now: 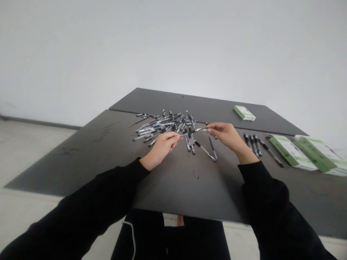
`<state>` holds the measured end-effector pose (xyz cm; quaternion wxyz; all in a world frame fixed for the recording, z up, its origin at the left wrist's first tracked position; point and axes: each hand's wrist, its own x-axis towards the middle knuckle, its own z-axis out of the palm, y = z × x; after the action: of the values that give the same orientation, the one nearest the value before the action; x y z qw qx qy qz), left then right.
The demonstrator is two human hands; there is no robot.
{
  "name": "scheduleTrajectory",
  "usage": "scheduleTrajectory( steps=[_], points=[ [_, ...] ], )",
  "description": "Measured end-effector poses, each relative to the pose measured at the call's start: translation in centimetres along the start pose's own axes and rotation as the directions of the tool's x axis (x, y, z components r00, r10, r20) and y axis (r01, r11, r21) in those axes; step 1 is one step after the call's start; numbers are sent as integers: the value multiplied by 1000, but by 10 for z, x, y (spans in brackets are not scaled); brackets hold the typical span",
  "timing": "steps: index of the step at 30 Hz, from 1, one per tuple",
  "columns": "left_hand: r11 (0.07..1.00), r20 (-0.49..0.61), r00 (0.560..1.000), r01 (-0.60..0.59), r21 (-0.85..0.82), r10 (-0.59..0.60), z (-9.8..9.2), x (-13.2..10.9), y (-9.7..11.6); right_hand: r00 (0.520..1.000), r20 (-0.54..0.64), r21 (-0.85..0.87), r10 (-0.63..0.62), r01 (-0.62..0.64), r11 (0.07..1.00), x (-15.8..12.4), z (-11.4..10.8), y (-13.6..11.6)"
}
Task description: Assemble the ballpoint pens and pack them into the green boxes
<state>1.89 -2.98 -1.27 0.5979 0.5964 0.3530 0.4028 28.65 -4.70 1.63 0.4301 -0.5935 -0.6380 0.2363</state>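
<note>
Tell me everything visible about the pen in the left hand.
The pen is slender, with a greyish, plastic-looking barrel, a dark grip and a pale, pointed tip. The left hand pinches its rear part, hiding that end. It is held over the table, tip pointing toward the right hand, slanting slightly upward in the picture. Whether the tip touches the slim piece in that hand is too small to tell.

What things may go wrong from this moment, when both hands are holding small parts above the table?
The small piece sits only in the fingertip grip of the right hand; it might slip and be hard to find.
The left hand, holding a pen, is close to the loose pile of pens, so it could nudge some out of place.
The right sleeve appears near the thicker pens and may brush them.
</note>
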Motion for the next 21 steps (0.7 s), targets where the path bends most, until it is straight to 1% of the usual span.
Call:
scheduleTrajectory(
  steps=[2, 5, 9, 14, 18, 21],
  points=[
    [1000, 17, 1000, 1, -17, -1, 0, 0, -1, 999, -35, 110, -11, 15, 994, -4, -6, -6],
    [999, 33, 999, 14, -44, -13, 1, -1, -1, 999, -43, 200, -25, 33, 979, -9, -5, -13],
    [997, 48, 998, 34, -66, -31, 3, -2, -1, 999, -11, 192, -40, 41, 981, -12, 4, -17],
    [997, 51, 998, 39, -63, -36, 4, -2, -2, 1000, 27, 181, -6, 1, 983, -14, 13, -20],
    [998, 78, 997, 5, -70, 0, 3, -2, -5, 1000, 18, 243, 11, -15, 970, -17, 21, -20],
    [996, 109, 993, -43, -78, 51, 3, -1, -6, 1000, 5, 345, 24, -24, 938, -20, 25, -19]
  ],
)
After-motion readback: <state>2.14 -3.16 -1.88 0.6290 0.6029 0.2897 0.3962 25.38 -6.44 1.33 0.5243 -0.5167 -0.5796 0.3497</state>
